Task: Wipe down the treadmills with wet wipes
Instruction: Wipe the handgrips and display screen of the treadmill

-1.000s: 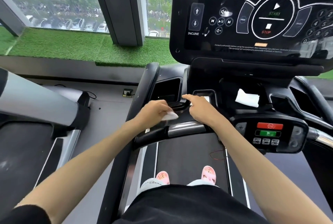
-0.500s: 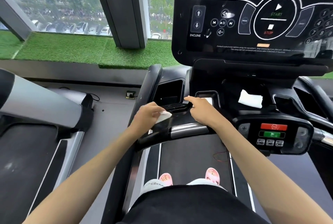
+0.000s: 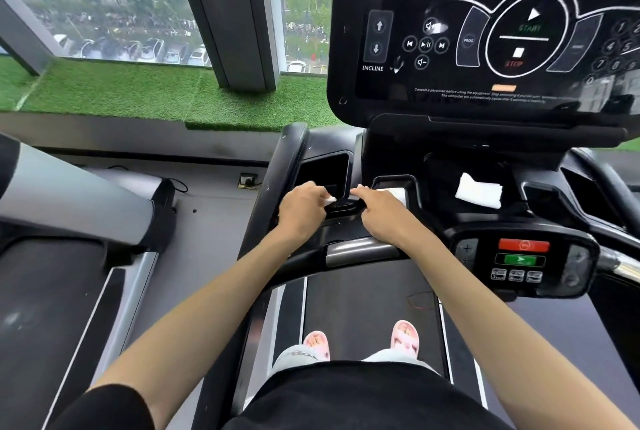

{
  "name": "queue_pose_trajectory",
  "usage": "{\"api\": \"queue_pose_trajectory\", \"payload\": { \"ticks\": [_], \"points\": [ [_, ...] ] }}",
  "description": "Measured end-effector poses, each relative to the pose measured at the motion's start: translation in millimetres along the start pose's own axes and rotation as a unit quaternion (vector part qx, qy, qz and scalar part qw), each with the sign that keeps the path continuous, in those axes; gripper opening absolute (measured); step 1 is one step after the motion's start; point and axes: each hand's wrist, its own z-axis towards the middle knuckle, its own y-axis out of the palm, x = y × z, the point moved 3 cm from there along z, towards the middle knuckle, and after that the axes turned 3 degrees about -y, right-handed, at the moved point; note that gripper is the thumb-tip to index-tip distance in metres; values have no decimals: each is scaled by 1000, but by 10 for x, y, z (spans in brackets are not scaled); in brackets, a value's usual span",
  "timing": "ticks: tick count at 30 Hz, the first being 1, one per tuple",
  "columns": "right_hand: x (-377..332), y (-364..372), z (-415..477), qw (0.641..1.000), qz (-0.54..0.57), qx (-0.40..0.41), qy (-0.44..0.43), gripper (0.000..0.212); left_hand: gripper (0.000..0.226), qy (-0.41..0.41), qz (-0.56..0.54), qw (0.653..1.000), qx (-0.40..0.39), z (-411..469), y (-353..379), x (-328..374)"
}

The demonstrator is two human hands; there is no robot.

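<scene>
Person is standing on the belt of the treadmill, which is filling the centre and right of the frame, with the dark console screen sitting upper right and a second treadmill running down the left edge. Button panel with red and green keys is showing at right of centre, just beside the right forearm. Left hand, centre frame, is curling its fingers and pinching the wet wipe against the black ledge below the cup recess. Right hand is lying just beside it with forefinger stretched out and touching the same ledge, the other fingers tucked under and gripping nothing I can see. A spare wipe is lying in the tray right of the hands, well apart from the one in use (another white scrap is showing just past the right knuckles, can't tell what). Judging this as mid-wipe on the left tray area, with most of the console not yet reached. Risks: the right forearm brushing the green key and starting the belt under slippered feet; the small wipe slipping from the pinch into the recess; wetness getting into seams around the keys if pressed hard.
</scene>
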Motion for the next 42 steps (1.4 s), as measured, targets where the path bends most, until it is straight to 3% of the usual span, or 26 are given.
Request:
{"api": "queue_pose_trajectory", "payload": {
  "ticks": [5, 11, 17, 21, 28, 36, 40, 42],
  "points": [
    [-11, -38, -21, 1000, 14, 5, 5, 59, 31, 141, -44, 989, -31, -57, 97, 132],
    [-13, -29, -28, 999, 40, 5, 14, 64, 32, 34, -37, 999, -16, -35, -51, -522],
    [-36, -48, -40, 999, 21, 33, 16, 60, 40, 162, -49, 985, -29, -33, 128, 95],
    [-13, -98, -2, 999, 16, 42, 25, 60, 46, 212, -13, 977, -26, -33, 206, -4],
    [-70, -255, 152, 999, -27, 36, 14, 58, 34, 201, -22, 979, -11, 296, 254, 236],
    [-158, -198, 347, 990, -128, 46, -42, 53, 36, 148, -21, 987, -55, 1159, 163, 330],
    [-155, -160, 448, 982, -174, 43, -66, 45, 20, 209, -30, 976, -50, 1021, 217, 307],
    [-142, -141, 508, 974, -210, 42, -73, 48, 24, 241, 0, 968, -65, 1084, 224, 245]
  ]
}}
